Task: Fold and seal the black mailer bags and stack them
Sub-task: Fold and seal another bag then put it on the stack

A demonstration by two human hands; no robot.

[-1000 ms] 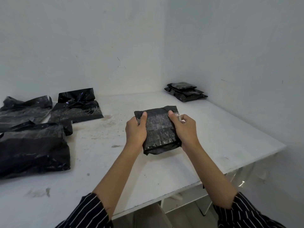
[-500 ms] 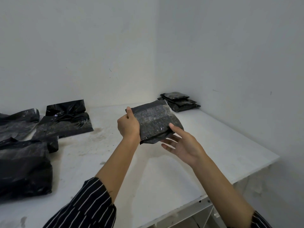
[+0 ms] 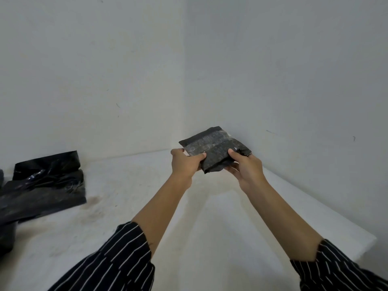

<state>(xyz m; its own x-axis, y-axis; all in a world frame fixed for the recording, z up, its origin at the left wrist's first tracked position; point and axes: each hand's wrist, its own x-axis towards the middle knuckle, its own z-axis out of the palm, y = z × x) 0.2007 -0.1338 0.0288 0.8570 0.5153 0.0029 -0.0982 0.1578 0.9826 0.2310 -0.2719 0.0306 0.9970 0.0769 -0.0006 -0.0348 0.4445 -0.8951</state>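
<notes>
Versus half a second ago: right hand (image 3: 245, 168) no longer flat under the bag (image 3: 217, 149); thumb now on top, fingers beneath, pinching its right edge. Left hand (image 3: 185, 162) keeps its grip on the left edge, thumb on top. Bag carried farther out, held clear above the table (image 3: 210, 227) over the far right corner, tilted. The stack seen there earlier is hidden behind bag and hands. Bag: folded shut, clear tape (image 3: 206, 144) across its top face; contents not visible. Flat bags (image 3: 48, 185) lie at the table's left edge, overlapping, well apart from the held one.
</notes>
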